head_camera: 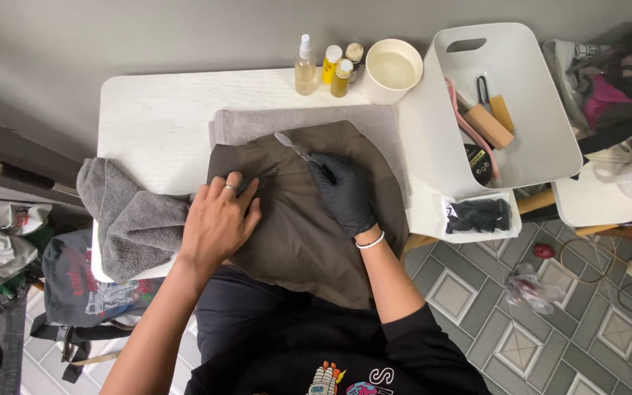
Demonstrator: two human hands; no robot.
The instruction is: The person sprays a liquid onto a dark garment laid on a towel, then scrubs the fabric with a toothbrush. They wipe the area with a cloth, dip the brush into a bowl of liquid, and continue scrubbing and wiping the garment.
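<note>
The bare left hand (217, 219) lies flat, fingers spread, pinning a brown garment (298, 219) on the white worktop (151, 117); the gloved right hand (345, 192) grips a clear toothbrush (290, 145), bristles on the cloth; scrubbing seems underway, calling for short, firm strokes.

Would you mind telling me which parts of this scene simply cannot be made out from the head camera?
- Brush head of the clear toothbrush: too small to tell if wet.
- Spot on the brown cloth under the right hand: hidden by the black glove.
- Bottle labels: too small.
- White bin: its near wall hides the tools' lower ends.
- Left hand covers the cloth beneath.
</note>
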